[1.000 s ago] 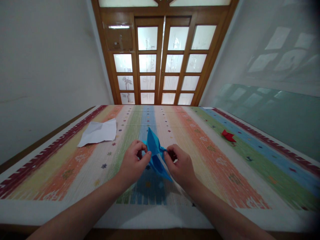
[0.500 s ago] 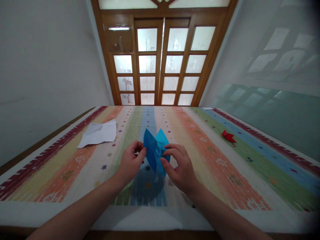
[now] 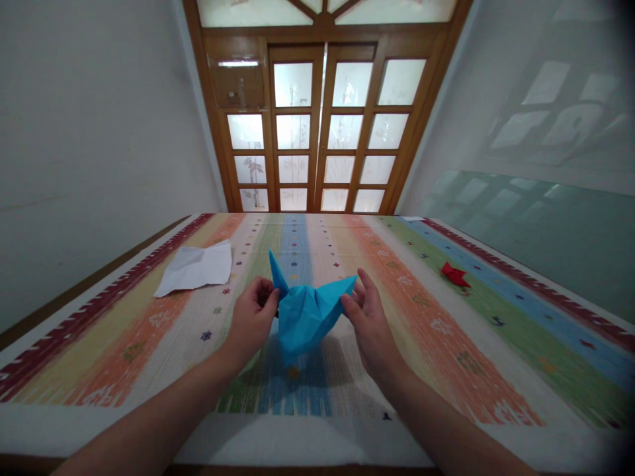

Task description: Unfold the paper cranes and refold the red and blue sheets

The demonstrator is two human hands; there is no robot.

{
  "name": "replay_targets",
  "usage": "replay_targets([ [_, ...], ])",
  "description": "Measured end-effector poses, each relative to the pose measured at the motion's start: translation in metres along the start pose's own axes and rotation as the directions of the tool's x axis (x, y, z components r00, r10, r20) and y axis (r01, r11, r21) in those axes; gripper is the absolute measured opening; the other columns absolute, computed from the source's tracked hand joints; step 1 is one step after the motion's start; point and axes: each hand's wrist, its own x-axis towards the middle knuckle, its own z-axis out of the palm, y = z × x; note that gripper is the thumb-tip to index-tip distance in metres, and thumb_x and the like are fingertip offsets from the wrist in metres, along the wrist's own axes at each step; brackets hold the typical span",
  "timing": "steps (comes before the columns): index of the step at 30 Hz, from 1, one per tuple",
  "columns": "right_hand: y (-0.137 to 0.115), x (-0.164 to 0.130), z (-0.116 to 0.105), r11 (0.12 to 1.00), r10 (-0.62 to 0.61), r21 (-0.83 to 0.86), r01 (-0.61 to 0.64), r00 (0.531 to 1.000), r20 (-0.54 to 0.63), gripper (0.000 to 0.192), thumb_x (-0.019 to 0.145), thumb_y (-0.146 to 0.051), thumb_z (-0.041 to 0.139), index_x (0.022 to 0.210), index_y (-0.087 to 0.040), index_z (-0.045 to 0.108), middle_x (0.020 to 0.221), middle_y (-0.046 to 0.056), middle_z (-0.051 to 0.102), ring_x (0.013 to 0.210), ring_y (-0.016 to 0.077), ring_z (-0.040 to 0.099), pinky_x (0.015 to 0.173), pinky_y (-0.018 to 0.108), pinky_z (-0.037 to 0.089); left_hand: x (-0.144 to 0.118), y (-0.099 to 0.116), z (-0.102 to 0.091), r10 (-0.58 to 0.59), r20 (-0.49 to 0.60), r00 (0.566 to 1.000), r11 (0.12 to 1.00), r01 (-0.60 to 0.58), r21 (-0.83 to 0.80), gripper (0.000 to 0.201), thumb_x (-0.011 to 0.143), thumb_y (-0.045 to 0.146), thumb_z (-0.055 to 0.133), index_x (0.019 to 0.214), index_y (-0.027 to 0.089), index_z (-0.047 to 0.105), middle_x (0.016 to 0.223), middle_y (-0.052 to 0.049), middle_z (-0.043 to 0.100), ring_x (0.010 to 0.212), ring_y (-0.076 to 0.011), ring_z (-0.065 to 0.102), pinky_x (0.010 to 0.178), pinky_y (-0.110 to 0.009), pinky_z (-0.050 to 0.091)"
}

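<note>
A folded blue origami paper piece [image 3: 307,314] is held up above the table between my two hands, its pointed flaps spread to either side. My left hand [image 3: 255,307] pinches the left flap, whose tip points upward. On the other side, the thumb and fingers of my right hand [image 3: 370,317] close around the right flap near its point. The lower end of the paper hangs down and looks slightly blurred. A shadow falls on the cloth beneath it.
A striped, colourful tablecloth [image 3: 407,317] covers the table. Creased white paper [image 3: 196,268] lies at the left, and a small red folded paper [image 3: 454,274] at the right. Beyond the far edge stand wooden doors with glass panes [image 3: 320,125]; walls flank both sides.
The blue paper has turned and opened wider, its broad face now towards me. My right hand has shifted right and pinches the right flap; my left hand has moved slightly left.
</note>
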Motion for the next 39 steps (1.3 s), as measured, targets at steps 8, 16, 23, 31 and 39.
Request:
replay_targets([
  [8,-0.012,-0.002,0.003,0.875,0.288,0.305,-0.375,0.911,0.295,0.056,0.084,-0.045,0.074,0.132,-0.024,0.052,0.096,0.005,0.071,0.075,0.0182,0.069,0.074,0.036,0.06,0.008,-0.008,-0.001,-0.08,0.032,0.996,0.987,0.084,-0.137,0.034,0.078,0.033,0.076,0.102,0.019,0.056,0.078,-0.001,0.069,0.064,-0.016,0.066,0.053,-0.024,0.053],
  [16,-0.018,0.006,-0.005,0.784,0.325,0.48,-0.394,0.919,0.224,0.069,0.074,-0.031,0.088,0.133,-0.026,0.054,0.084,-0.001,0.073,0.066,0.0135,0.068,0.065,0.028,0.059,0.012,-0.012,-0.003,-0.097,0.026,0.995,0.983,0.1,-0.156,0.037,0.076,0.035,0.076,0.103,0.017,0.06,0.086,-0.005,0.071,0.068,-0.0177,0.066,0.052,-0.026,0.055],
  [23,-0.022,0.012,-0.012,0.739,0.367,0.538,-0.404,0.912,0.181,0.082,0.074,-0.024,0.086,0.145,-0.026,0.045,0.078,-0.003,0.074,0.06,0.0119,0.067,0.06,0.024,0.059,0.015,-0.015,-0.006,-0.006,0.002,1.0,0.98,0.006,-0.199,0.024,0.08,0.03,0.075,0.097,0.016,0.064,0.083,-0.003,0.07,0.071,-0.0156,0.066,0.063,-0.026,0.055],
  [31,-0.031,0.017,-0.013,0.662,0.465,0.601,-0.448,0.874,0.14,0.07,0.076,-0.012,0.079,0.139,-0.023,0.051,0.064,-0.006,0.07,0.049,0.0097,0.064,0.048,0.016,0.056,0.018,-0.023,-0.012,0.067,-0.02,0.998,0.989,-0.069,-0.132,0.014,0.084,0.025,0.072,0.094,0.017,0.068,0.08,-0.001,0.067,0.076,-0.0153,0.066,0.069,-0.025,0.052],
  [39,-0.033,0.018,-0.013,0.685,0.471,0.577,-0.445,0.874,0.116,0.053,0.079,-0.015,0.076,0.128,-0.023,0.058,0.073,-0.003,0.073,0.053,0.01,0.066,0.048,0.017,0.058,0.017,-0.023,-0.009,-0.047,-0.001,0.999,0.99,0.046,-0.132,0.02,0.082,0.029,0.07,0.096,0.016,0.066,0.077,-0.001,0.066,0.069,-0.0154,0.065,0.061,-0.024,0.053],
])
